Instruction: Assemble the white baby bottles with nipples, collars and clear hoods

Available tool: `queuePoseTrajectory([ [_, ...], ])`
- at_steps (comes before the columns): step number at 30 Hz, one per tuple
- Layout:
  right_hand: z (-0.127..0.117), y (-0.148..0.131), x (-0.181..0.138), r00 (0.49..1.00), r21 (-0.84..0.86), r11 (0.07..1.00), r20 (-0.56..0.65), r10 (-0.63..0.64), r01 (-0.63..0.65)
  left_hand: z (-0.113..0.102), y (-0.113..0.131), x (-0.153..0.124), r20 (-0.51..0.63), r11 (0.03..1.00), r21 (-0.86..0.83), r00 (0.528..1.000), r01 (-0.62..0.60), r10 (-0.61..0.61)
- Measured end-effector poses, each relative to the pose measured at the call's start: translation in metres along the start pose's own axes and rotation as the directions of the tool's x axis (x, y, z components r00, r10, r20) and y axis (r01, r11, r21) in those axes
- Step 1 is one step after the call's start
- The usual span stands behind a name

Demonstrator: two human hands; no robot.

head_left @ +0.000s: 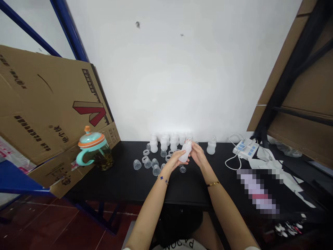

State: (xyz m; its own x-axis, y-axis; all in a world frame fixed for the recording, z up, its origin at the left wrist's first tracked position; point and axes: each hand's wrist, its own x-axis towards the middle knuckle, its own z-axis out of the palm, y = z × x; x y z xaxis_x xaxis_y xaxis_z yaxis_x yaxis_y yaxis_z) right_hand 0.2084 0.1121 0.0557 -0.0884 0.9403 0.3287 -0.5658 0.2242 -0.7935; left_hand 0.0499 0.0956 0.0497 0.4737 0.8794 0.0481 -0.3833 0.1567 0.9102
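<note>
Both hands hold one small translucent white bottle (186, 151) above the black table (125, 180). My left hand (174, 161) wraps its lower body from the left. My right hand (197, 153) grips its upper part from the right, fingers closed near the neck. Several more white bottles (166, 140) stand in a group at the back of the table by the wall. Clear caps and rings (148, 162) lie scattered left of my hands, and one clear piece (182, 169) sits just under the held bottle.
A teal and orange handled cup (93, 151) stands at the table's left, against a leaning cardboard box (44, 111). A white device with a cable (246, 148) lies at the right, with papers beyond. Dark shelving with cardboard (299, 90) rises on the right.
</note>
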Motion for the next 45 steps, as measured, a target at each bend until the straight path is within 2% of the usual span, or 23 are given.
queuePoseTrajectory([
  [8,0.002,0.001,0.004,0.998,-0.016,0.999,-0.052,-0.029,0.028,0.003,-0.001,0.003,-0.107,0.980,0.189,0.990,-0.069,0.090],
  [12,0.002,0.003,0.005,0.996,-0.025,0.999,-0.081,-0.046,0.044,0.005,-0.002,0.004,-0.160,0.948,0.290,0.970,-0.131,0.183],
  [18,0.005,0.003,0.004,0.989,-0.052,0.996,-0.130,-0.074,0.067,0.004,-0.007,0.006,-0.165,0.868,0.444,0.933,-0.221,0.321],
  [27,0.011,0.006,0.001,0.966,-0.114,0.988,-0.223,-0.129,0.105,0.013,-0.002,0.000,-0.187,0.712,0.654,0.857,-0.257,0.481],
  [32,0.013,0.011,0.000,0.947,-0.122,0.985,-0.284,-0.148,0.118,0.017,-0.001,-0.004,-0.184,0.684,0.674,0.832,-0.280,0.523],
  [38,0.018,0.016,-0.004,0.931,-0.115,0.986,-0.332,-0.153,0.121,0.018,-0.003,-0.006,-0.188,0.592,0.777,0.819,-0.214,0.542],
  [45,0.018,0.022,-0.005,0.905,-0.146,0.980,-0.383,-0.184,0.137,0.023,0.001,-0.011,-0.209,0.588,0.787,0.818,-0.184,0.536],
])
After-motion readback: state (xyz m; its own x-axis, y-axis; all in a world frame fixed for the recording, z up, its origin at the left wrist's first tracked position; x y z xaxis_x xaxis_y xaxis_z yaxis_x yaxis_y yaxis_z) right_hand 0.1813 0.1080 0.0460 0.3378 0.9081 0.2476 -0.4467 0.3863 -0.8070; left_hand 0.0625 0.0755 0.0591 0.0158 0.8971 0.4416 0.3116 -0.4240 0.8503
